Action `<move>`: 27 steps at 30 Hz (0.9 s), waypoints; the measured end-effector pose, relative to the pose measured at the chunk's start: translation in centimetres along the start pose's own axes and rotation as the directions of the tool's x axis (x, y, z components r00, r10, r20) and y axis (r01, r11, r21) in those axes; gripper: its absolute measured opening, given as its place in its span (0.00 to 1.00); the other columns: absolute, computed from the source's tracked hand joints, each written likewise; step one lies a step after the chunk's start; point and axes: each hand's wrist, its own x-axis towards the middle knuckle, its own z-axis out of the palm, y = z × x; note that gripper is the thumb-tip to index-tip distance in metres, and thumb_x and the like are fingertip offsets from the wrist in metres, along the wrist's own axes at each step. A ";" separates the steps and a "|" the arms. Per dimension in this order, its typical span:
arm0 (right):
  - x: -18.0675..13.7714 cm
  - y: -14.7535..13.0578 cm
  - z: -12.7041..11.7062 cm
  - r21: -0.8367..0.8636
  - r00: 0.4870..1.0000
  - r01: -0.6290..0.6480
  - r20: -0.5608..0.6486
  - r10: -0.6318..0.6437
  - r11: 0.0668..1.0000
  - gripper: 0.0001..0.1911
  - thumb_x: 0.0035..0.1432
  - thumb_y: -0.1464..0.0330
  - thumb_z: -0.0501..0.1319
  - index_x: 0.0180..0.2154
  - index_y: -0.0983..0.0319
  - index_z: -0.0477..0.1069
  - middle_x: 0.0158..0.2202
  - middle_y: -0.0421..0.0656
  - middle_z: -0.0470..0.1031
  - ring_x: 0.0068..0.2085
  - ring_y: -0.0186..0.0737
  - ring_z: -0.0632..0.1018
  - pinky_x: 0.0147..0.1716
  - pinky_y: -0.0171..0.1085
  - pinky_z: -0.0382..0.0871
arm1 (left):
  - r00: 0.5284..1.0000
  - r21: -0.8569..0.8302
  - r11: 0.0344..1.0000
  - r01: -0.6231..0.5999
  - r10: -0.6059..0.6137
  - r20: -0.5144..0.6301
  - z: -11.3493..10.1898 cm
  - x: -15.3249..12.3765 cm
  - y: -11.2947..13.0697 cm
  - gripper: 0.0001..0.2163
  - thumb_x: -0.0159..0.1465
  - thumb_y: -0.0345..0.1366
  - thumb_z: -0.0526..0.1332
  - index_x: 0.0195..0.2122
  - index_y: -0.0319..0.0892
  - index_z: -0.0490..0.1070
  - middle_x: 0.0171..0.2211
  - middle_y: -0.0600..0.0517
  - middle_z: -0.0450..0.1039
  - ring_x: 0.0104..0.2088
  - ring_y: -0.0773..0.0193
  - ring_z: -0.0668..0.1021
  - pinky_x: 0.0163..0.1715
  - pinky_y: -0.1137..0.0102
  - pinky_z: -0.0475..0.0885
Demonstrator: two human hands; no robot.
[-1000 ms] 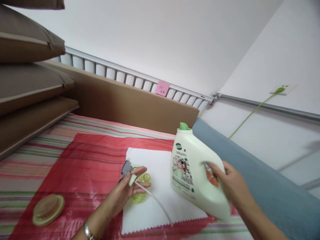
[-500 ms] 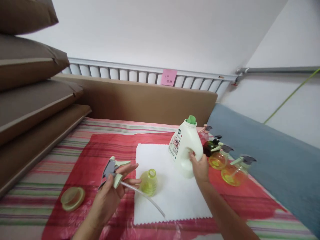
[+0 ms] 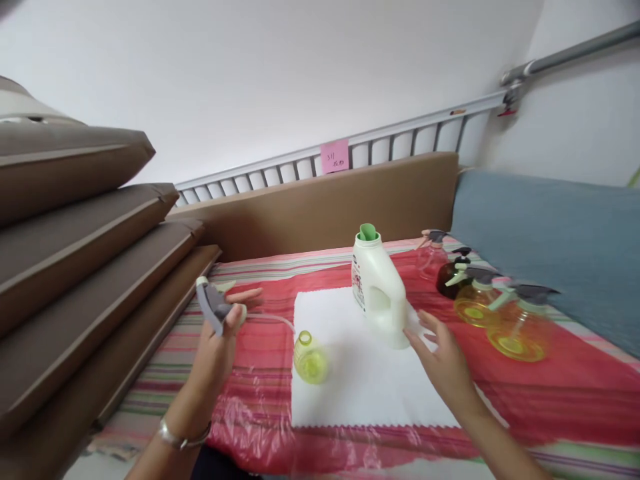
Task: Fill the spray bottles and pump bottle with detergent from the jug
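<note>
My left hand (image 3: 223, 327) is closed round a grey and pale green trigger spray head (image 3: 213, 303), and its thin clear tube points right toward a yellow-green bottle (image 3: 311, 360). That bottle has an open neck and stands on a white cloth (image 3: 370, 393) with zigzag edges. Farther back on the cloth stands a white detergent jug (image 3: 383, 287), upright, with a green spout at its mouth. My right hand (image 3: 440, 347) is open beside the jug's lower right side, fingers apart. Its fingertips are close to the jug; I cannot tell whether they touch.
On the right, several spray bottles stand in a row, among them a pink bottle (image 3: 433, 257), a dark bottle (image 3: 453, 277) and a yellow bottle (image 3: 520, 330). Stacked brown cushions (image 3: 95, 260) rise on the left. A brown board (image 3: 320, 210) and a radiator (image 3: 280, 175) are behind.
My right hand has let go of the jug's handle, and the jug now stands on the cloth. My left hand has drawn the spray head left and turned it. The camera view has tilted.
</note>
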 end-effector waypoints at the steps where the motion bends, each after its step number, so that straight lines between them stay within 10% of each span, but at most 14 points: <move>1: -0.9 0.0 -0.5 0.006 1.000 -0.002 0.022 0.002 1.000 0.30 0.51 0.52 0.56 0.52 0.63 0.60 0.52 0.54 0.66 0.48 0.51 0.71 0.46 0.50 0.67 | 1.000 0.060 0.998 -0.012 0.012 0.013 0.8 -0.1 0.1 0.11 0.58 0.40 0.59 0.38 0.41 0.74 0.43 0.46 0.74 0.45 0.53 0.74 0.45 0.63 0.67; 14: -3.8 1.3 -2.3 0.097 0.973 -0.077 0.223 0.054 0.992 0.20 0.54 0.53 0.54 0.45 0.56 0.66 0.45 0.45 0.73 0.42 0.46 0.76 0.40 0.45 0.72 | 0.980 0.370 0.927 -0.065 -0.011 0.199 4.2 -0.3 -1.8 0.10 0.59 0.40 0.59 0.39 0.42 0.74 0.46 0.45 0.72 0.50 0.50 0.70 0.50 0.61 0.62; 27: -5.1 -0.3 0.5 0.215 0.805 0.017 0.576 -0.141 0.977 0.12 0.59 0.59 0.53 0.41 0.56 0.69 0.37 0.41 0.75 0.38 0.39 0.76 0.39 0.37 0.70 | 0.968 0.446 0.882 0.151 -0.224 0.114 5.3 -2.9 -11.6 0.15 0.56 0.44 0.61 0.37 0.38 0.73 0.29 0.48 0.74 0.35 0.55 0.74 0.40 0.63 0.67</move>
